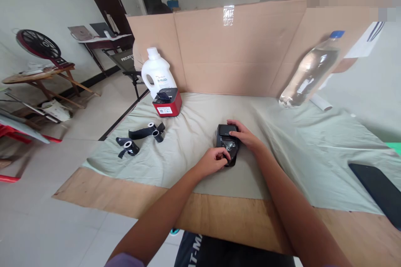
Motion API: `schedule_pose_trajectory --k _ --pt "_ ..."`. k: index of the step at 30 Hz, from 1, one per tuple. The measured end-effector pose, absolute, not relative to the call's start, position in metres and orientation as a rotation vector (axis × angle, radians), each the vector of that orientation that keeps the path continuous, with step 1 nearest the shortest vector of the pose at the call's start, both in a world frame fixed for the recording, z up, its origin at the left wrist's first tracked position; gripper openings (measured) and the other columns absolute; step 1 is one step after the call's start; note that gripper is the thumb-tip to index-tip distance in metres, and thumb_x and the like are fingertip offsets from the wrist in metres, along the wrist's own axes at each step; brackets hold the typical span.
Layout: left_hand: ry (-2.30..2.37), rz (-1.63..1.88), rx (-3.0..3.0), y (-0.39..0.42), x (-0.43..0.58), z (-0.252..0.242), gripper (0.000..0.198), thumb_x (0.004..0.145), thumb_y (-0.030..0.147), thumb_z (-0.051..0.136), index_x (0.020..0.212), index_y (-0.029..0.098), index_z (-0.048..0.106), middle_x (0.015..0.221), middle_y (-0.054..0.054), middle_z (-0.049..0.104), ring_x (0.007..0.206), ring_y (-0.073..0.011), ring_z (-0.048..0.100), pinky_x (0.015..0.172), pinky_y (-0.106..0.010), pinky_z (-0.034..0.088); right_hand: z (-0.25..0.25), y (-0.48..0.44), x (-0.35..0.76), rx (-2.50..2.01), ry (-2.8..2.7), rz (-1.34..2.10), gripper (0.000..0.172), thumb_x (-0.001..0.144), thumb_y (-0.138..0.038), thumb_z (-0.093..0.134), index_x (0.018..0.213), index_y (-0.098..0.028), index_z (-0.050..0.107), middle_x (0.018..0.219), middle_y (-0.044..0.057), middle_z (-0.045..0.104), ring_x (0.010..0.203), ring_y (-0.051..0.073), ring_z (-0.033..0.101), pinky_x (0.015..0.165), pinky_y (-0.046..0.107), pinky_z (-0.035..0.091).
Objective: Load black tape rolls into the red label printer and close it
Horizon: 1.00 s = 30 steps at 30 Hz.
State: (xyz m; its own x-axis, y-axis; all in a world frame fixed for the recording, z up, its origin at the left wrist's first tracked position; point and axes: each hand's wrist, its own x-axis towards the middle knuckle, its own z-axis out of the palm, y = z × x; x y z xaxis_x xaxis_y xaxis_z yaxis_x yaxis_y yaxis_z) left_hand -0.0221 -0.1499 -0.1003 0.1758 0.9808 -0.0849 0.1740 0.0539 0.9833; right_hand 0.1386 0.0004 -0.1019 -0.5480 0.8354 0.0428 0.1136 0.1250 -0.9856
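Note:
A small black device [223, 130], boxy at its far end and with a glossy, film-like surface nearer me, lies on the cloth in front of me; its exact kind is unclear. My right hand [243, 133] grips its far right side, thumb on the top and fingers round the far edge. Against the glossy near part, my left hand [216, 161] is closed with its fingertips pinched together. Whatever is between those fingertips is hidden. Left of the hands lie several black rolls [131, 147] with white or hollow cores, some with strips unwound.
Behind the rolls stand a red and black box-shaped device [169, 106] and a white jug [158, 73]. A cardboard screen [219, 54] closes off the back. A clear bottle with a blue cap [310, 73] leans at the right, and a black phone [376, 190] lies at the right edge.

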Motion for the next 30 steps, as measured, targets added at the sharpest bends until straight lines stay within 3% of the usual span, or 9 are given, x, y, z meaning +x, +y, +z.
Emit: schedule_pose_trajectory --k 12,17,20,22,25,28,30 --pt "1.229 0.921 1.411 -0.151 -0.022 -0.099 0.016 0.072 0.017 0.055 0.084 0.017 0.066 0.055 0.005 0.053 0.051 -0.0096 0.048 0.052 -0.021 0.036 -0.095 -0.003 0.142 -0.948 -1.839 1.522 0.058 0.075 -0.036 0.068 0.131 -0.027 0.057 0.131 0.005 0.062 0.121 0.027 0.058 0.111 0.047 0.044" --pt "1.348 1.127 1.526 -0.151 -0.026 -0.102 0.032 0.086 0.029 0.055 0.115 0.020 0.064 0.056 0.008 0.044 0.051 -0.0103 0.040 0.055 -0.023 0.034 -0.099 -0.003 0.139 -0.949 -1.839 1.445 0.060 0.075 -0.032 0.065 0.134 -0.024 0.055 0.139 0.007 0.057 0.129 0.025 0.054 0.114 0.042 0.040" --pt "1.705 1.251 1.677 -0.146 -0.037 -0.102 0.040 0.090 0.030 0.050 0.127 0.019 0.060 0.074 0.001 0.058 0.068 -0.0151 0.054 0.070 -0.028 0.044 -0.096 -0.002 0.135 -1.104 -1.813 1.367 0.068 0.072 -0.027 0.065 0.138 -0.021 0.051 0.139 0.011 0.057 0.125 0.024 0.057 0.110 0.040 0.044" --pt "1.849 1.136 1.848 -0.141 -0.044 -0.100 0.049 0.086 0.027 0.055 0.134 0.020 0.058 0.103 -0.007 0.068 0.099 -0.0225 0.061 0.091 -0.037 0.046 -0.094 -0.004 0.132 -1.275 -1.783 1.314 0.071 0.072 -0.028 0.066 0.141 -0.019 0.049 0.136 0.014 0.058 0.118 0.026 0.061 0.105 0.041 0.047" --pt "1.821 0.859 2.035 -0.136 -0.051 -0.101 0.071 0.080 0.030 0.063 0.149 0.022 0.046 0.142 -0.012 0.058 0.135 -0.0311 0.047 0.112 -0.048 0.033 -0.093 -0.013 0.125 -1.501 -1.813 1.145 0.068 0.074 -0.040 0.070 0.135 -0.012 0.055 0.128 0.019 0.063 0.121 0.033 0.060 0.107 0.046 0.045" --pt "1.771 0.729 2.063 -0.133 -0.054 -0.105 0.087 0.078 0.031 0.067 0.157 0.021 0.033 0.150 -0.014 0.053 0.138 -0.0318 0.046 0.116 -0.051 0.028 -0.102 -0.027 0.113 -1.515 -1.718 1.029 0.071 0.080 -0.055 0.064 0.136 -0.013 0.056 0.138 0.020 0.059 0.140 0.036 0.044 0.118 0.050 0.033" --pt "1.795 0.731 2.030 -0.133 -0.056 -0.108 0.088 0.078 0.029 0.068 0.158 0.022 0.032 0.146 -0.015 0.057 0.134 -0.0314 0.052 0.116 -0.051 0.028 -0.113 -0.034 0.105 -1.401 -1.541 1.143 0.073 0.085 -0.062 0.054 0.145 -0.020 0.049 0.151 0.014 0.050 0.148 0.032 0.035 0.123 0.049 0.027"
